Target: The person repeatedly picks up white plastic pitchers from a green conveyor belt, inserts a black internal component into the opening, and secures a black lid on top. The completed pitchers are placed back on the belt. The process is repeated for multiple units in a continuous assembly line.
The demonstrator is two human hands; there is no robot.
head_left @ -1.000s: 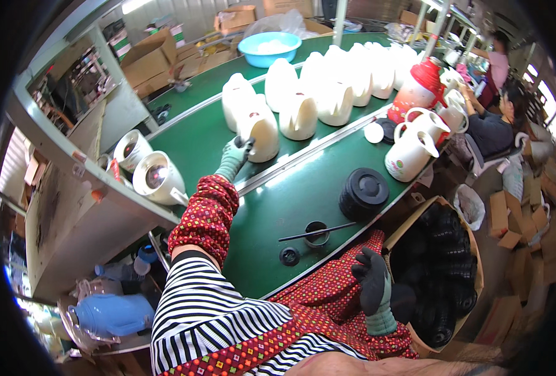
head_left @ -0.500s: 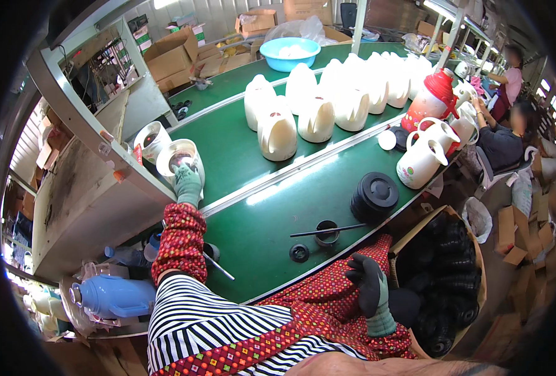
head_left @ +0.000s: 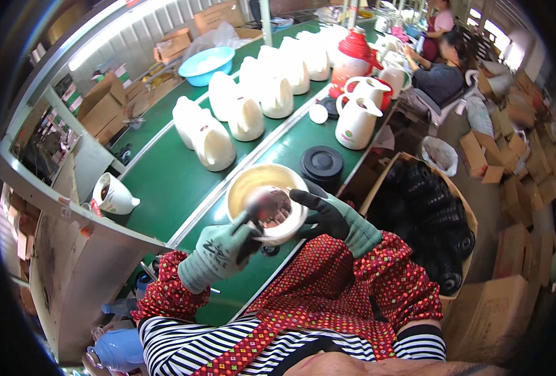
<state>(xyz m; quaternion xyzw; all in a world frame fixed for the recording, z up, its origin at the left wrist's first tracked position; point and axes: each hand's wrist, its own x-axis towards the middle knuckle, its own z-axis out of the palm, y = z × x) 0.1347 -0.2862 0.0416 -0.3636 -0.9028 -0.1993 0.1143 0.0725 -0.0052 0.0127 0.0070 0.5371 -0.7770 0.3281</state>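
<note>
Over the near side of the green bench, a cream-white thermos jug shell (head_left: 242, 182) is tilted with its wide open end toward me. Inside it a shiny, reddish-brown round part shows, partly blurred. My left hand (head_left: 218, 250), in a green glove with black fingers, grips the shell's near left rim. The fingers of my right hand (head_left: 329, 216), gloved alike, are closed on the right rim. Beyond the shell sits a stack of black round lids (head_left: 322, 166). Another white shell (head_left: 114, 195) lies on its side at the bench's left end.
Several white shells (head_left: 214, 147) stand in rows across the bench. A red thermos (head_left: 353, 59) and white jugs (head_left: 357, 122) are at the right edge. A box of black parts (head_left: 415, 207) is at my right. Two people work farther along; a metal frame (head_left: 96, 227) borders the left.
My left hand has brought one shell from the bench's left end to in front of me. My right hand has risen from my lap onto its rim. The view has shifted right.
</note>
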